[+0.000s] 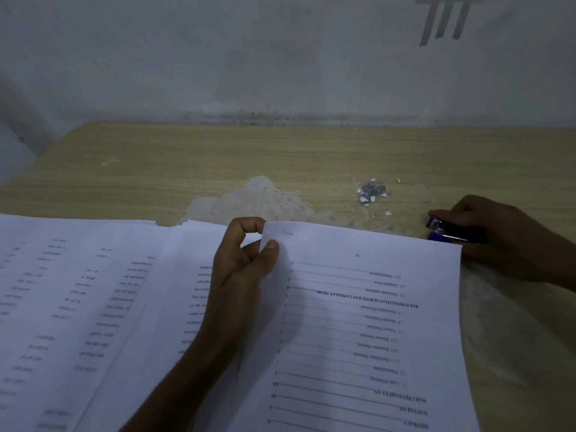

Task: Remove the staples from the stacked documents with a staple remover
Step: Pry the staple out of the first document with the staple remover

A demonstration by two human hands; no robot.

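A printed document (367, 325) lies in front of me, its text upside down. My left hand (243, 263) pinches its far left corner between thumb and fingers, and a staple (288, 233) shows just right of that corner. My right hand (498, 238) rests on the table past the document's right edge and grips a purple and black staple remover (448, 232). More loose printed pages (78, 307) spread out to the left.
A small pile of pulled staples and paper bits (372, 191) lies on the wooden table (187, 157) beyond the document. A patch of peeled veneer (258, 198) marks the table's middle. A grey wall (280, 57) closes off the far edge.
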